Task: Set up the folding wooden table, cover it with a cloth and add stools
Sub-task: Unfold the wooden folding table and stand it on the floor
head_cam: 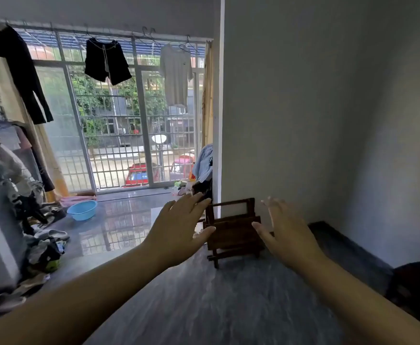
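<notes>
A folded dark wooden table (233, 231) leans upright against the white wall corner, standing on the grey floor. Both my arms reach out toward it. My left hand (181, 225) hovers at the table's left edge, fingers spread, holding nothing. On the other side, my right hand (282, 230) is open at the table's right edge with its fingers apart. Neither hand clearly grips the wood. No cloth or stools can be made out as such.
A blue basin (82, 210) sits on the floor near the barred balcony window (129, 135). Piles of clothes (17, 195) line the left side. Clothes hang above the window. A dark object (418, 290) fills the lower right corner by the wall.
</notes>
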Demonstrator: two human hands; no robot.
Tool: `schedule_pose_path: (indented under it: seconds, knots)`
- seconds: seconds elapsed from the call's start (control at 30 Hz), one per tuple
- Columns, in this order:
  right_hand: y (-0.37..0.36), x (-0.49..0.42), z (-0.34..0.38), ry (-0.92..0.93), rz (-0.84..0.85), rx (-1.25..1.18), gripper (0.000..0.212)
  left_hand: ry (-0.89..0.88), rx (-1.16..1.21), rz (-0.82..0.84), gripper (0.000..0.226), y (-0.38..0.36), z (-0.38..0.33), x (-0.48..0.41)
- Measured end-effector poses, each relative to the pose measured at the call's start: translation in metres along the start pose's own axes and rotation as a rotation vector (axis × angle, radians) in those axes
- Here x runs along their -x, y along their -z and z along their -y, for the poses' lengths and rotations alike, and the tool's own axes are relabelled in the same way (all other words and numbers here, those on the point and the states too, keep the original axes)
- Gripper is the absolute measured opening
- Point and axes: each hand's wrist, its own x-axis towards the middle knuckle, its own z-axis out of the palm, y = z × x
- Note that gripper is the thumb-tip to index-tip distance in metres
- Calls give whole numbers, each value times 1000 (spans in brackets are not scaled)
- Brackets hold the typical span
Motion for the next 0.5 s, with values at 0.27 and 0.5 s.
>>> schedule_pose_path:
  seconds: [0.27,0.5]
  knots:
    - [-73,-72,-1,-7,49,-8,59,41,-27,116,84,-68,65,-51]
    - [-153,-188,5,-32,100,-23,61,67,-10,147,99,-124,162,-127]
